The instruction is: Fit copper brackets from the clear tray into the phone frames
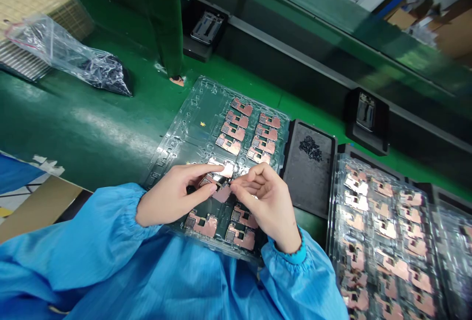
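Blue smock cloth (191, 280) fills the near edge, its gathered cuffs ending at both wrists. Just beyond it, copper-coloured boards (201, 223) sit in the near pockets of a clear plastic tray (186, 116). Above that tray's middle, the left hand (167, 196) pinches one circuit board (222, 193) between thumb and forefinger, tilted. The right hand (271, 201) has thumb and forefinger drawn together at that board's right edge, other fingers curled; whether they grip a small part, I cannot tell. More boards lie in two columns farther up the tray. Right of it, a black tray (305, 187) carries a heap of small dark pieces (310, 148), and beyond that stands another clear tray (334, 217) full of boards. Farther off, left, a plastic bag (105, 70) lies against stacked yellowish trays (72, 17); two phone-like frames (207, 27) rest in black holders (381, 126) beyond a green post (162, 20).
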A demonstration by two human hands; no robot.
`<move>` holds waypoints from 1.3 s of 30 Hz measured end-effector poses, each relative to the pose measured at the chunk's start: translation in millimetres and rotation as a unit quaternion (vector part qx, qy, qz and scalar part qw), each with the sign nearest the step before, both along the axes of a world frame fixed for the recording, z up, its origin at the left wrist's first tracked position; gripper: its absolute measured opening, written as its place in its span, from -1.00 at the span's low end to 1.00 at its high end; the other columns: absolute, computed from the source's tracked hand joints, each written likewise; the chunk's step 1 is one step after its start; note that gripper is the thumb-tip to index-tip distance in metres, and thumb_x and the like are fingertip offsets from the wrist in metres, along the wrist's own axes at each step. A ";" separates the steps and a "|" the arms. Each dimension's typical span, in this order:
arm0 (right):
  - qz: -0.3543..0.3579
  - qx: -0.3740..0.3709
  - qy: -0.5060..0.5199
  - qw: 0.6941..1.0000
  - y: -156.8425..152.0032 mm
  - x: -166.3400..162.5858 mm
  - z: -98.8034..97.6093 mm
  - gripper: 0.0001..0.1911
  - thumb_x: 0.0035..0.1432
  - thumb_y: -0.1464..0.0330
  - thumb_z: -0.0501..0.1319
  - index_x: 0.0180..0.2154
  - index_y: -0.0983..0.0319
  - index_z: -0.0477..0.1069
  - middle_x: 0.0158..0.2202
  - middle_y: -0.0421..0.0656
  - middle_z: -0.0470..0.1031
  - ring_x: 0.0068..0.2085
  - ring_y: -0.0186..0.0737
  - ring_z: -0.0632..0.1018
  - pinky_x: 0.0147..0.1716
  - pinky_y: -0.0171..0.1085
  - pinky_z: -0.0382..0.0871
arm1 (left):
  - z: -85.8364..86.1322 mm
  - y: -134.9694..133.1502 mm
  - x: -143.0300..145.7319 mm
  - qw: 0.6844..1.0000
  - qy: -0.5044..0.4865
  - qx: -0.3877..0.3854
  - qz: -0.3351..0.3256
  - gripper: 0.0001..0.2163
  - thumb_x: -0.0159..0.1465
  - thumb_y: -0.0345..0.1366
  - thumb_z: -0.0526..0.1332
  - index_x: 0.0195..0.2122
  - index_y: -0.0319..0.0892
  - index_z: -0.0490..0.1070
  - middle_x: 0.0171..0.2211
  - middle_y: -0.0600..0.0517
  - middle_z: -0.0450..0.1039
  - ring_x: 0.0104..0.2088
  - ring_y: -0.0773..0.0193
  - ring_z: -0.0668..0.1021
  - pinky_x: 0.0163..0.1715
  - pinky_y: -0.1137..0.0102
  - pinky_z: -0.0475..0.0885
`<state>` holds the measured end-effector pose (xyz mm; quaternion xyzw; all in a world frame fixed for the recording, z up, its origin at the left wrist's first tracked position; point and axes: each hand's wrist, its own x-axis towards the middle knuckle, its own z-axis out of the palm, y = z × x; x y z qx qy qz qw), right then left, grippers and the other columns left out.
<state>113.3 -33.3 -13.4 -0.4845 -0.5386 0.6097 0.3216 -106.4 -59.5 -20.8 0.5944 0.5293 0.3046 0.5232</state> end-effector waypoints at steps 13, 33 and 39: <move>0.088 -0.027 -0.026 0.995 0.3 1.8 3.1 -0.74 0.17 0.46 0.33 -0.26 0.14 0.25 -0.30 -0.23 0.58 -0.34 -0.33 0.58 -0.32 -0.34 0.48 | 3.3 2.8 -9.1 0.988 0.060 0.085 -0.115 -0.62 0.46 -0.27 0.15 0.28 -0.12 0.39 -0.07 0.02 0.60 -0.11 0.30 0.60 -0.03 0.43 0.48; 0.106 -0.078 -0.003 0.991 0.3 3.2 2.4 -0.73 0.14 0.44 0.36 -0.28 0.15 0.26 -0.29 -0.23 0.56 -0.35 -0.35 0.53 -0.34 -0.36 0.41 | 7.8 8.1 -9.7 0.989 0.052 0.052 -0.127 -0.66 0.43 -0.29 0.14 0.21 -0.10 0.45 -0.35 0.10 0.54 -0.37 0.31 0.53 -0.35 0.43 0.41; 0.114 -0.073 -0.032 0.990 -0.7 3.5 5.3 -0.73 0.19 0.33 0.35 -0.30 0.14 0.23 -0.38 -0.25 0.50 -0.40 -0.33 0.49 -0.38 -0.34 0.38 | 6.6 6.6 -5.2 0.991 0.025 0.036 -0.125 -0.65 0.39 -0.33 0.16 0.18 -0.11 0.47 -0.33 0.09 0.56 -0.37 0.32 0.54 -0.31 0.43 0.43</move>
